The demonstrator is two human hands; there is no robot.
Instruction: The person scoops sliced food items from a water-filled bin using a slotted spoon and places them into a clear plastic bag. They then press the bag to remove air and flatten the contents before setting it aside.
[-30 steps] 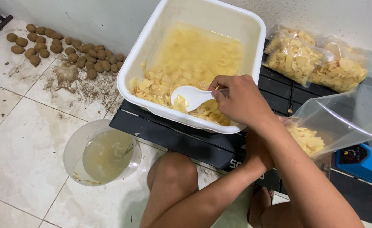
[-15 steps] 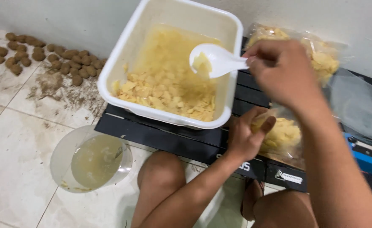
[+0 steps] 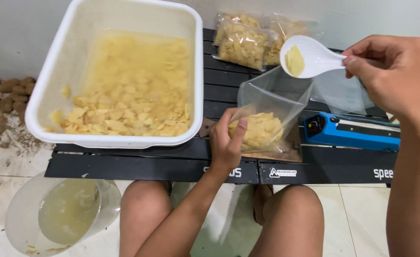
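My right hand (image 3: pixel 393 76) holds a white plastic spoon (image 3: pixel 310 57) with a few yellow slices in its bowl, just above the open mouth of a clear plastic bag (image 3: pixel 272 112). My left hand (image 3: pixel 226 140) grips that bag at its lower left side; the bag is partly filled with yellow slices and stands on the low black slatted table (image 3: pixel 153 164). To the left, a big white tub (image 3: pixel 119 71) rests on the table, with yellow slices piled at its near end.
Filled clear bags of slices (image 3: pixel 245 40) lie at the back of the table. A blue bag sealer (image 3: pixel 353 131) sits at the right. A clear jug of cloudy liquid (image 3: pixel 62 214) stands on the floor tiles. Brown round tubers (image 3: pixel 3 90) lie by the wall.
The right hand lifted the spoon with slices out of the tub and carried it right, over the bag. The left hand keeps hold of the bag.
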